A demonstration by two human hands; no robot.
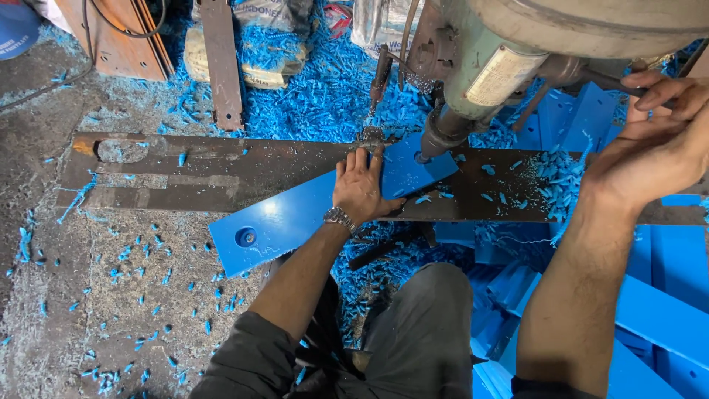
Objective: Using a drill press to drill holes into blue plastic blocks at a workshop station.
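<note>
Blue plastic is what your left hand [360,191] presses down: a long flat strip [295,214] lying slantwise across a dark steel bed [185,174]. Your palm lies flat on the strip, fingers spread and pointing away from you, a metal watch [339,217] on the wrist. The strip's far end sits under the drill spindle [436,137], where a hole shows just beside the bit. Another round hole [245,237] is near the strip's near, left end, which overhangs the bed above the floor.

Your right hand [653,144] is raised at the right edge, fingers curled around a dark lever [598,77] that sticks out from the green drill head [487,66]. The grip is closed on it, thumb side hidden.

Blue shavings [325,96] lie thick behind the bed and around the spindle, with scattered curls on the grey floor [88,295] to the left. More blue strips [665,310] are stacked low on your right, beside your knee. A rusty steel bar [221,63] lies on the shavings at the top left.
</note>
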